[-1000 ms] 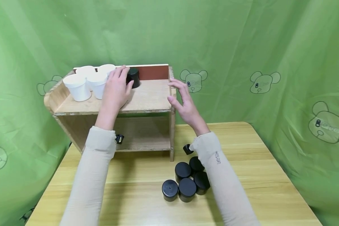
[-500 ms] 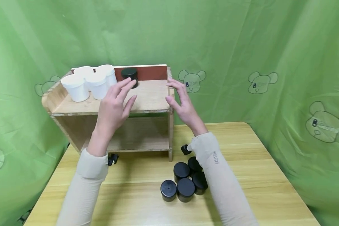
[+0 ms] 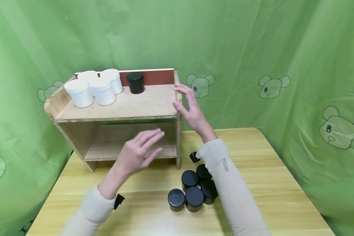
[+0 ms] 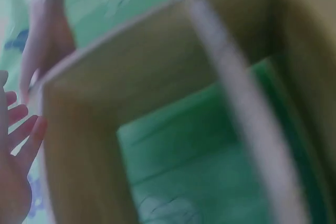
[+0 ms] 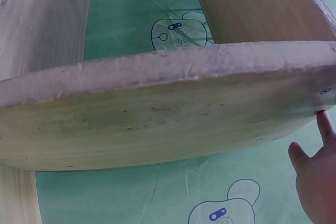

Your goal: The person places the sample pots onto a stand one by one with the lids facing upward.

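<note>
My left hand (image 3: pixel 138 152) hangs in front of the wooden shelf (image 3: pixel 135 116), level with its lower board, fingers stretched and holding nothing. The left wrist view shows it blurred, with the fingers spread at the left edge. With fingertips on the outer right side panel (image 5: pixel 173 119), my right hand (image 3: pixel 193 109) rests against the shelf, its thumb apart from the fingers. On the top board a black lidded jar (image 3: pixel 135 83) stands upright near the red back strip. To its left, several white tubs (image 3: pixel 103 91) stand in a close group.
Several black lidded jars (image 3: pixel 194 198) stand together on the wooden table (image 3: pixel 262 183), beside the right forearm. A green printed curtain (image 3: pixel 239 49) hangs behind and on both sides. Black wrist-camera parts (image 3: pixel 194 157) show at the right cuff.
My left hand has let go of the black jar on the top board and come down toward me, to the front of the lower board. My right hand stays at the side panel.
</note>
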`<state>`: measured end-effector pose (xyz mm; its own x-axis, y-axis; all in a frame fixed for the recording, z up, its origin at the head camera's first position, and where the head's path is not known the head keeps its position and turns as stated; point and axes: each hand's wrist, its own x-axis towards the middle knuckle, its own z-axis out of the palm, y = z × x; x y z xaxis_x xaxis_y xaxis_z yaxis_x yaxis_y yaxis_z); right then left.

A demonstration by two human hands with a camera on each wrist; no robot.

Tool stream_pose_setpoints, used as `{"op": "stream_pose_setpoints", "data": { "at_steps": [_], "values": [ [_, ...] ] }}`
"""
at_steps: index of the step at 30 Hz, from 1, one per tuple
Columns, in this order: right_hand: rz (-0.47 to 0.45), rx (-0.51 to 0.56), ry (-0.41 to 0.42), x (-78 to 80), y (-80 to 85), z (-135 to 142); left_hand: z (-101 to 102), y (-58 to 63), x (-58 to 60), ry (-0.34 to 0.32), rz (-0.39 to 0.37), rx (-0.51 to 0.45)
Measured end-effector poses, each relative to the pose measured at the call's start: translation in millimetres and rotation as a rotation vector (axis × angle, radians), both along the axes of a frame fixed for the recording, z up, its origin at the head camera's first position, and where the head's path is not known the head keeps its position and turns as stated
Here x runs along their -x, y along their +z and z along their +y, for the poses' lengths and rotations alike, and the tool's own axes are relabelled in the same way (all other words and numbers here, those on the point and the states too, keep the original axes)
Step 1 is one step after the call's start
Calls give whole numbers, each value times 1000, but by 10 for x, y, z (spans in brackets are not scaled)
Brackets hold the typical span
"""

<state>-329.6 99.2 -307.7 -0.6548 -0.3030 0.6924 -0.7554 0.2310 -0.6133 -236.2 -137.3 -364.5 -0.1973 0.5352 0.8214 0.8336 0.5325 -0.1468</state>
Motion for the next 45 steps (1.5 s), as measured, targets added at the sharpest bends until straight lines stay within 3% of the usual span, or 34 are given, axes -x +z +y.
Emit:
{"op": "stream_pose_setpoints", "data": {
  "at_steps": [9, 17, 20, 25, 34, 45],
  "values": [
    [-12, 7, 7, -6, 0, -5, 161, -664, -239, -50, -247, 166],
    [-25, -1, 13, -13, 9, 1, 264, -1103, -446, -41, -613, 322],
    [-27, -2, 12, -28, 27, -11, 274, -1171, -494, -36, -721, 351],
    [-44, 4, 5, -30, 35, -29, 287, -1239, -521, -30, -819, 376],
    [-45, 9, 4, -20, 6, -11, 318, -1400, -537, -65, -835, 398],
    [-33, 13, 15, -10, -4, 2, 301, -1439, -564, -123, -843, 403]
  ]
}}
